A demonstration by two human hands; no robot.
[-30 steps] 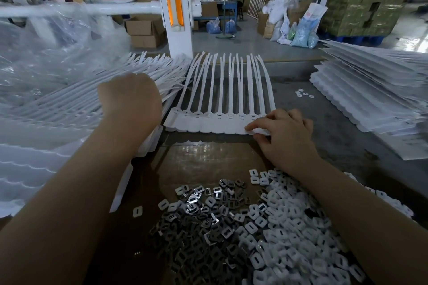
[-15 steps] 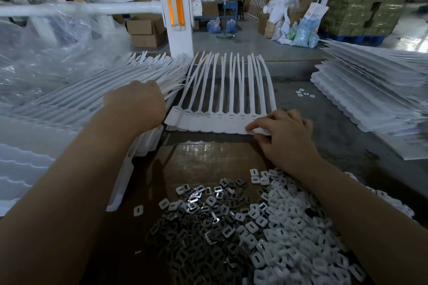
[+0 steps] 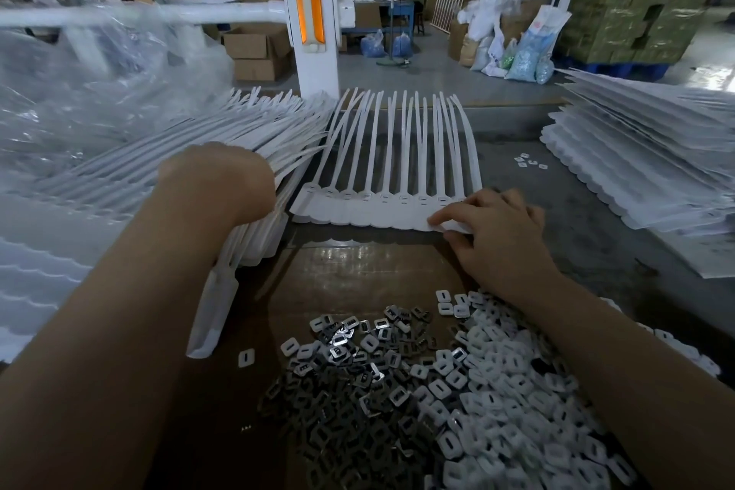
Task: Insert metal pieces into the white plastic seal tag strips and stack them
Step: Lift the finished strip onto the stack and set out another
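Observation:
A white seal tag strip [image 3: 382, 207] with several long tails lies flat on the table in front of me. My right hand [image 3: 497, 235] pinches its near right corner between thumb and fingers. My left hand [image 3: 218, 179] rests on the left stack of white strips [image 3: 99, 187], fingers hidden over the far side of the stack's edge. A heap of metal pieces [image 3: 350, 382] and white plastic caps [image 3: 509, 402] lies close to me on the brown board.
A tall stack of white strips [image 3: 644, 155] stands at the right. Crumpled clear plastic wrap [image 3: 87, 80] sits behind the left stack. A white post with an orange insert [image 3: 310, 20] rises beyond the table. A few loose caps [image 3: 531, 162] lie at mid-right.
My left hand has slid slightly right and nearer along the left stack. My right hand has stayed on the strip's corner.

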